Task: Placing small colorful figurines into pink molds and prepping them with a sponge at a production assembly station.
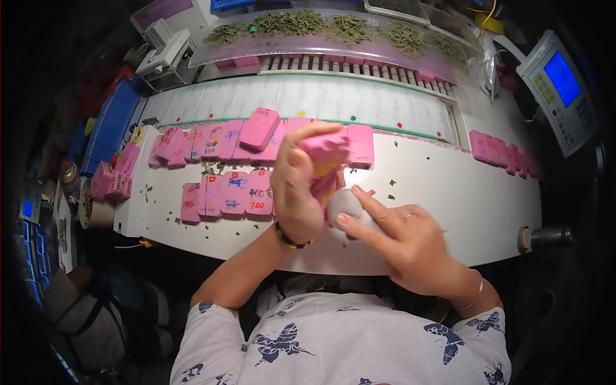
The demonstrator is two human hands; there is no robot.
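Observation:
In front of my chest, my left hand is wrapped round a pink rubber mould, raised above the white table. The mould looks bent open, with some yellow on its inner side; motion blurs its details. My right hand grips a rounded, greyish-white pouch or pad between thumb and fingers, close against the mould's lower end. Whether the two touch cannot be made out. Left of my left hand, a short row of marked pink moulds lies on the table, and a longer row stands behind it.
One pink mould rests on top of the far row. More moulds stand at right and far left. Behind are a white slatted strip and a clear tray of green pieces. A control panel stands at right.

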